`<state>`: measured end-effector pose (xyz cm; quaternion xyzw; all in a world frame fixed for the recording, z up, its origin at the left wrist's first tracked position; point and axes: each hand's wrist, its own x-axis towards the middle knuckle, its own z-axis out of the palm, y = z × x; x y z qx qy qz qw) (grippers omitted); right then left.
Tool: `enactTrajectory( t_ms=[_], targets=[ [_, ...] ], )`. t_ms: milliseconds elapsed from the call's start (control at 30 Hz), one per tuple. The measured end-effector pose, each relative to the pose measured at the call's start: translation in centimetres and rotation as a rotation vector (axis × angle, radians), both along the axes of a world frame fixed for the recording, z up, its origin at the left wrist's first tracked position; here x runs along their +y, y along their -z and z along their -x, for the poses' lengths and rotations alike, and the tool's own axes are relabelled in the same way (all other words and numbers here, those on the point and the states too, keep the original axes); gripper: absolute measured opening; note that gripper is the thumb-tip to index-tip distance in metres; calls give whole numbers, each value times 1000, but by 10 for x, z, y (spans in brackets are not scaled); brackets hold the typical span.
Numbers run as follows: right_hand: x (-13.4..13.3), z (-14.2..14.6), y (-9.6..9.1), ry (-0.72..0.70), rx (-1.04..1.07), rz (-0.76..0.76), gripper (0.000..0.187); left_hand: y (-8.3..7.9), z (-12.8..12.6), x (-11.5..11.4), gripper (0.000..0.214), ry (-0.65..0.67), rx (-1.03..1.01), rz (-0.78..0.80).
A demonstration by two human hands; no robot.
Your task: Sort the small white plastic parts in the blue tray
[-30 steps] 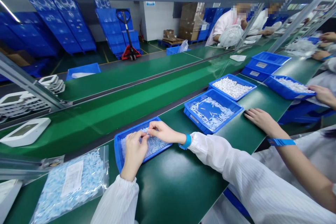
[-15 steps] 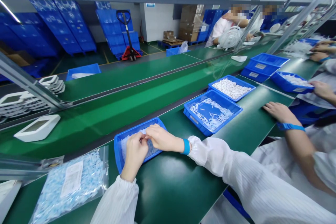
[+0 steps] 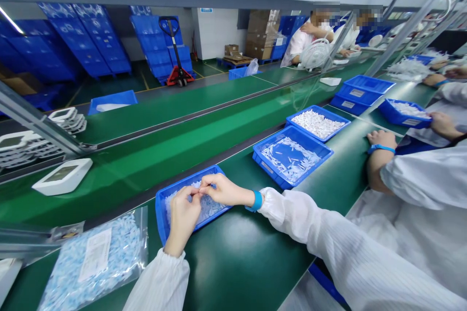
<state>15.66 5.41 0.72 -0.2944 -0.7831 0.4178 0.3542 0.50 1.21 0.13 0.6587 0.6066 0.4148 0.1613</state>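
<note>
Saw the white housing (image 3: 62,176) carried further along the conveyor belt (image 3: 204,131) than a second earlier, and the co-worker's hand (image 3: 381,138) drawn back from beside the second tray (image 3: 262,163) towards the bench edge. Kept left hand (image 3: 183,214) and right hand (image 3: 221,190) where they had been, over the blue tray (image 3: 160,204). Brought the fingertips a little closer together, thumb and forefinger of each hand pinched on one small packet (image 3: 199,192); cannot tell its shape, mostly hidden by the fingers. Held that packet just above the heap of packets (image 3: 211,206) in the tray, towards its far rim. Left the sealed bag (image 3: 95,257) untouched, flat on the bench just left of the tray. Judged the handling to be still on that single piece.
</note>
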Motion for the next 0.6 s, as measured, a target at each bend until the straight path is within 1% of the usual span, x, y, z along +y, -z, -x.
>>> enactTrajectory(
  t_ms=[133,233,333,467,600],
  targets=[
    [0,-3,-2,23,42,14,15,-1,-2,-2,17,-15,7,-42],
    [-3,-9,-3,57,43,-11,16,0,-4,-5,21,8,93,-102],
    [-6,-15,-4,56,31,-27,16,3,-5,-6,24,5,193,-152],
    [-9,-23,-8,61,0,-21,15,9,-5,-5,30,38,244,-188],
    [-13,-27,-10,76,-61,-36,14,10,-7,-8,31,-6,295,-192]
  ],
)
